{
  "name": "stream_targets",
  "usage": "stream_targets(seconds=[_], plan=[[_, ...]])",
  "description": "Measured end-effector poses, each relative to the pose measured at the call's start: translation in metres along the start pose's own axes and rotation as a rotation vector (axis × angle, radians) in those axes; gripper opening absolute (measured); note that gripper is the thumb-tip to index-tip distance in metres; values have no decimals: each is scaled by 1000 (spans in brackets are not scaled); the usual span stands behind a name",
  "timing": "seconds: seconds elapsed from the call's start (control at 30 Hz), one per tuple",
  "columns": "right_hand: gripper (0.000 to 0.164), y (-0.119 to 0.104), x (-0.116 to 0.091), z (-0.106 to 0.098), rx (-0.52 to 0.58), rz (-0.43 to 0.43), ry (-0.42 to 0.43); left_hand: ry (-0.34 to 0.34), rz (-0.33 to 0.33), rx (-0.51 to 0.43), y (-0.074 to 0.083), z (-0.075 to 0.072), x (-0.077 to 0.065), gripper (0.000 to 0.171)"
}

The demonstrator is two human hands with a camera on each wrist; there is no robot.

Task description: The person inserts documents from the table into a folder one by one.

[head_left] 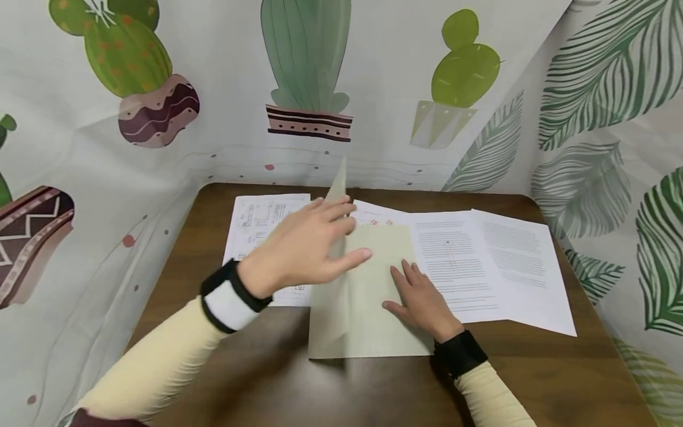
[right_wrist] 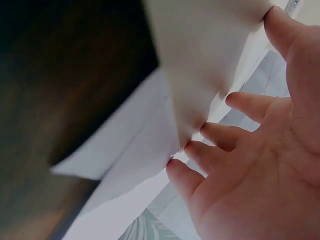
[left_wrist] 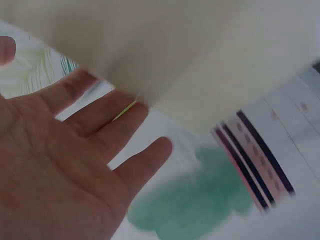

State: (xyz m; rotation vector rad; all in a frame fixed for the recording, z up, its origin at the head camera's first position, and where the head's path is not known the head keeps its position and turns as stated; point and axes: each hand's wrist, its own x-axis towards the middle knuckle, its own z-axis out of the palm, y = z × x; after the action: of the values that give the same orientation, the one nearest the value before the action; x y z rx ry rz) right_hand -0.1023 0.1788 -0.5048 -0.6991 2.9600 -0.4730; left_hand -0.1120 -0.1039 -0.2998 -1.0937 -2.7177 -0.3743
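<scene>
Backdrop: Pale cloth [head_left: 224, 77] printed with cacti and leaves is hanging at the far side and the right.
Worktop: Dark brown worktop [head_left: 251, 379] is carrying the papers.
Folder: Cream folder [head_left: 381, 326] is lying in the middle, its right leaf flat, its left leaf [head_left: 328, 329] tilting up.
Papers: Sheet of drawings [head_left: 261, 213] is lying to the left, partly behind the left leaf; text sheets [head_left: 459, 267] are overlapping to the right.
Left hand: Left hand [head_left: 301, 246] is reaching across the raised leaf, its grip standing wide, fingers spread, pinching nothing.
Right hand: Right hand [head_left: 424, 302] is resting on the right leaf, its grip loosely open and holding nothing.
Left wrist view: Palm and fingertips are showing, some fingertips meeting the leaf's edge, which the head view is hiding behind the hand.
Right wrist view: Fingertips are showing from the palm side, touching the folder, with white paper just beside it; the head view is showing only the hand's back.
</scene>
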Motion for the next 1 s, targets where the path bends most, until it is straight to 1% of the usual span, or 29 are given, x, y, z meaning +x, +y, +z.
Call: stream_targets(seconds=[0.1,0.17,0.23,0.3,0.4,0.53,0.6,0.67,0.73,0.83,0.9,1.0], plan=[[81,-2,0,-2,-5,11,-27,-16,-102,-11,-15,-24,-25,54],[81,-3,0,-4,-5,8,-45,-50,-178,-19,-26,-39,-43,52],[80,-5,1,-5,-6,15,-67,-109,-235,-21,-38,-51,-62,51],[80,-7,1,-7,-10,21,-82,-174,-281,-16,-52,-57,-79,51],[79,-9,2,-8,-13,29,-93,-273,-342,4,-70,-57,-102,52],[78,-11,3,-9,-5,25,-97,-370,-445,39,-92,-41,-127,58],[78,-10,2,-10,0,22,-94,-396,-485,35,-102,-29,-135,62],[78,-10,0,-10,4,27,-87,-407,-506,23,-111,-14,-142,66],[78,-8,-1,-10,1,34,-79,-415,-532,-2,-118,4,-146,69],[77,-8,-2,-9,-3,39,-67,-419,-580,-46,-123,32,-149,71],[76,-8,0,-8,-3,33,-65,-423,-614,-82,-121,49,-148,70],[77,-10,2,-6,10,24,-69,-412,-624,-102,-116,73,-144,71]])
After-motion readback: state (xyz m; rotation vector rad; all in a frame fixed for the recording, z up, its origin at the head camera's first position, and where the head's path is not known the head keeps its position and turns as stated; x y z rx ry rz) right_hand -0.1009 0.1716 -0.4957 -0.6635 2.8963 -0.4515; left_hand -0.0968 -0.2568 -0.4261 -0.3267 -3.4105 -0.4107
